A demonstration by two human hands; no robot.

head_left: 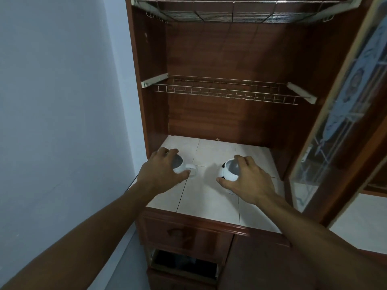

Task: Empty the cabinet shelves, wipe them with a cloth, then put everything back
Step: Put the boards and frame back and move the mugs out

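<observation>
Curling my left hand (165, 170) over the white mug (178, 165), I have my fingers hooked over its rim and my thumb pressed on its near side. The thumb sits just beside the handle (193, 171), which points toward the middle of the tiled shelf (213, 150). My right hand (249, 181) grips the black-and-white mug (229, 172) much the same way, with fingers over the rim and thumb braced low on the side facing the other mug.

Both mugs stand mouth up on the shelf, the white one toward its left rear corner and the patterned one right of its centre, clearly apart. I cannot tell whether either base is off the tiles. Each mug lies directly under its own hand, so neither arm needs to cross. I judge the lift goes straight up, then back over the shelf's front edge. Above the shelf hang the lower wire rack (226, 91) and the upper wire rack (230, 12).
</observation>
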